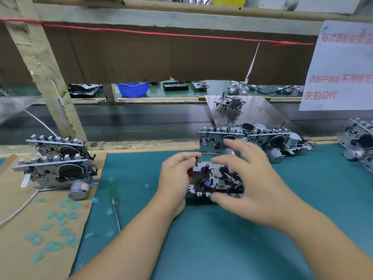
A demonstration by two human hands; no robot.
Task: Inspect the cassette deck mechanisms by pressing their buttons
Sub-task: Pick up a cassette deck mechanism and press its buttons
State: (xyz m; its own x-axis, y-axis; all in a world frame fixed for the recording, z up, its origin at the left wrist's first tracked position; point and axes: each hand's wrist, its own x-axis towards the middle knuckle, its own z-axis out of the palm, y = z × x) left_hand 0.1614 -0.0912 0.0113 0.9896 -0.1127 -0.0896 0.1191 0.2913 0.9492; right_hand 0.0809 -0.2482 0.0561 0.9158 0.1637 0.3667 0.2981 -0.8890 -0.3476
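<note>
A cassette deck mechanism (216, 179), metal with black parts and a small blue piece, is held just above the green mat at the centre. My left hand (177, 174) grips its left end, fingers curled over the top edge. My right hand (250, 178) wraps its right side, with the thumb under the front row of buttons and the fingers spread over the top. The hand is blurred.
Two stacked mechanisms (58, 166) with a motor lie on cardboard at the left. More mechanisms (252, 138) sit behind my hands and at the right edge (359, 142). A green-handled screwdriver (113, 197) lies on the mat (222, 239). A conveyor belt (141, 120) runs behind the bench.
</note>
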